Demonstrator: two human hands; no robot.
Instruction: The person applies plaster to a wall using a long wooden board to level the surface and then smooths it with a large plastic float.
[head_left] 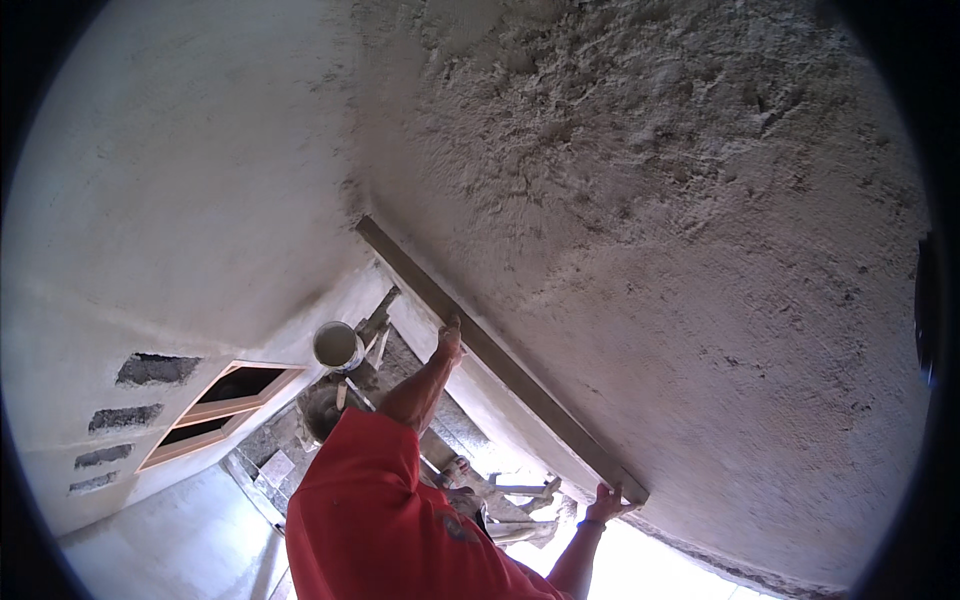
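Note:
A long, straight grey-brown bar [530,400] lies diagonally against the plastered wall [680,240], from the corner down toward the lower right. My left hand [449,338] grips it near its middle, with my forearm rising from a red sleeve. My right hand [608,505] holds the bar at its lower right end, fingers bent around the edge. The wall is rough and mottled in the upper part and smoother near the bar.
Below the bar stand a white bucket [336,345] and scattered tools and boards [525,485] on a cluttered surface. The left wall [150,220] has a pale wooden frame [205,436] and several dark rectangular recesses [155,369]. Bright light enters at the bottom.

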